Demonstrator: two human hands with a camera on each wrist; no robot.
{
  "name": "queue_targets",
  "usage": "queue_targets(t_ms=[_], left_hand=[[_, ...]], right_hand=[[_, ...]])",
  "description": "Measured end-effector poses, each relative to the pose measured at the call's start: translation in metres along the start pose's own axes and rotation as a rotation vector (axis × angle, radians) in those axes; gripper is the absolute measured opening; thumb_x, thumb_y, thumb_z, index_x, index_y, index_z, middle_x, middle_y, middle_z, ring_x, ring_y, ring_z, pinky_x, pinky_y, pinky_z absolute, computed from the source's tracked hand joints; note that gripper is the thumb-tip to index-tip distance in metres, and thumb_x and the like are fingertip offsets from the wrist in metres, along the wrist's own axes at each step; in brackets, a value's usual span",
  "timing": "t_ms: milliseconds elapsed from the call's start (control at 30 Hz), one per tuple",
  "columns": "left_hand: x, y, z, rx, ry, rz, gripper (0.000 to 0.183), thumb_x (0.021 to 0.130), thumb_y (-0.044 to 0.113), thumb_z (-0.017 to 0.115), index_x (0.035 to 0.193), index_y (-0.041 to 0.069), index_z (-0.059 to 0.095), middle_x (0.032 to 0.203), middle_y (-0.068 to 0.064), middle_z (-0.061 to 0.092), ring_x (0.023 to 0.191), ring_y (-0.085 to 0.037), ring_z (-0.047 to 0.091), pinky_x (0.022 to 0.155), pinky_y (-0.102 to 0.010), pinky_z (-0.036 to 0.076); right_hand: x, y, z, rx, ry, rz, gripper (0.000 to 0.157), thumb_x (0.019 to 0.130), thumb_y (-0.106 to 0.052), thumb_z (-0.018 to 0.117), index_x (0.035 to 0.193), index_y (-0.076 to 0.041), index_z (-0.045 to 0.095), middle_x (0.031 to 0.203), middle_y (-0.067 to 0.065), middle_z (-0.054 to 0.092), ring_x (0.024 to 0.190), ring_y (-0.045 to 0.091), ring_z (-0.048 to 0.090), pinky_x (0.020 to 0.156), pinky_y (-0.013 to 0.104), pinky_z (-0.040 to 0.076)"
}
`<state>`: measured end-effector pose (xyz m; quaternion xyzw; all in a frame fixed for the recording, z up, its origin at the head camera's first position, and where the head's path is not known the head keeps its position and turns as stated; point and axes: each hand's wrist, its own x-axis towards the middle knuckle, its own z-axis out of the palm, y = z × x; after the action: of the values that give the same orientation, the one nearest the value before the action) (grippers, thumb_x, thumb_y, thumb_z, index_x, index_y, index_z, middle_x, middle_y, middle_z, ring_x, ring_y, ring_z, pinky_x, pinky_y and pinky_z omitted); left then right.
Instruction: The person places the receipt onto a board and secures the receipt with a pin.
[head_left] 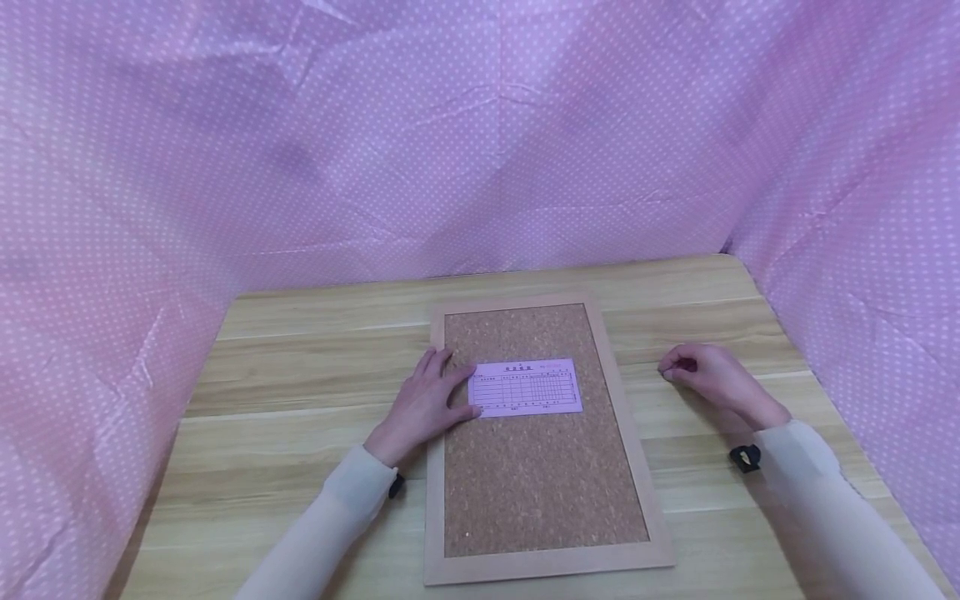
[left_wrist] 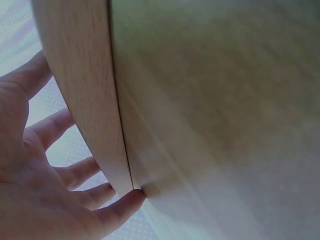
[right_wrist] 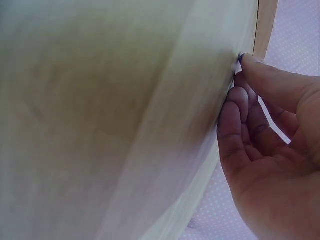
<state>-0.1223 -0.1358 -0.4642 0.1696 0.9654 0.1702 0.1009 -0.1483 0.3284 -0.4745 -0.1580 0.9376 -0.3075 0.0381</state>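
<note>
Noting slip crosswise on corkboard: my spread left grip touches its left end; right grip bunched well rightward, hold unclear.

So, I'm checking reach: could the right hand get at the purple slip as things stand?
Probably yes: the right hand is beside the corkboard, and nothing seems to stand between it and the purple slip but the low frame. The left hand is at the slip's left edge.
</note>
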Motion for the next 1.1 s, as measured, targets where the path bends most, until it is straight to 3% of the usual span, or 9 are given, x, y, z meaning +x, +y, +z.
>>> queue_targets(t_ms=[300, 533, 700, 967, 1100], left_hand=[[0.000, 0.000, 0.000, 0.008, 0.002, 0.003, 0.072, 0.089, 0.048, 0.079, 0.150, 0.018, 0.057, 0.163, -0.024, 0.031, 0.152, -0.049, 0.019, 0.111, -0.069, 0.034], [0.001, -0.001, 0.001, 0.009, -0.002, -0.004, 0.072, 0.089, 0.048, 0.079, 0.150, 0.018, 0.057, 0.163, -0.023, 0.030, 0.153, -0.049, 0.018, 0.112, -0.069, 0.033], [0.001, 0.000, 0.001, 0.009, 0.004, -0.005, 0.072, 0.089, 0.049, 0.080, 0.150, 0.018, 0.057, 0.163, -0.023, 0.031, 0.153, -0.049, 0.018, 0.112, -0.069, 0.033], [0.002, -0.001, 0.002, 0.012, 0.000, -0.007, 0.072, 0.089, 0.049, 0.080, 0.150, 0.019, 0.056, 0.164, -0.023, 0.030, 0.153, -0.048, 0.017, 0.113, -0.068, 0.033], [0.001, -0.001, 0.002, 0.007, 0.000, -0.008, 0.072, 0.089, 0.048, 0.080, 0.150, 0.019, 0.056, 0.164, -0.023, 0.030, 0.153, -0.048, 0.017, 0.113, -0.068, 0.033]], right_hand=[[-0.004, -0.003, -0.001, 0.036, 0.003, 0.014, 0.007, 0.093, -0.006, 0.075, 0.099, -0.009, 0.077, 0.104, 0.009, 0.077, 0.101, 0.028, 0.068, 0.090, 0.029, 0.051], [-0.008, -0.012, -0.002, 0.050, 0.043, 0.013, 0.008, 0.096, -0.007, 0.073, 0.101, -0.012, 0.077, 0.105, 0.005, 0.077, 0.098, 0.006, 0.065, 0.087, 0.012, 0.044], [-0.011, -0.021, -0.002, 0.104, 0.045, 0.033, 0.009, 0.098, -0.010, 0.071, 0.106, -0.011, 0.076, 0.105, 0.005, 0.076, 0.095, 0.004, 0.065, 0.084, 0.012, 0.047], [-0.009, -0.036, 0.005, 0.146, 0.123, -0.080, 0.012, 0.094, 0.002, 0.072, 0.102, -0.007, 0.076, 0.101, 0.007, 0.077, 0.094, -0.005, 0.064, 0.084, 0.006, 0.046], [-0.009, -0.045, 0.006, 0.175, 0.140, -0.092, 0.012, 0.094, 0.002, 0.072, 0.101, -0.007, 0.076, 0.100, 0.007, 0.077, 0.093, -0.005, 0.064, 0.084, 0.006, 0.046]])
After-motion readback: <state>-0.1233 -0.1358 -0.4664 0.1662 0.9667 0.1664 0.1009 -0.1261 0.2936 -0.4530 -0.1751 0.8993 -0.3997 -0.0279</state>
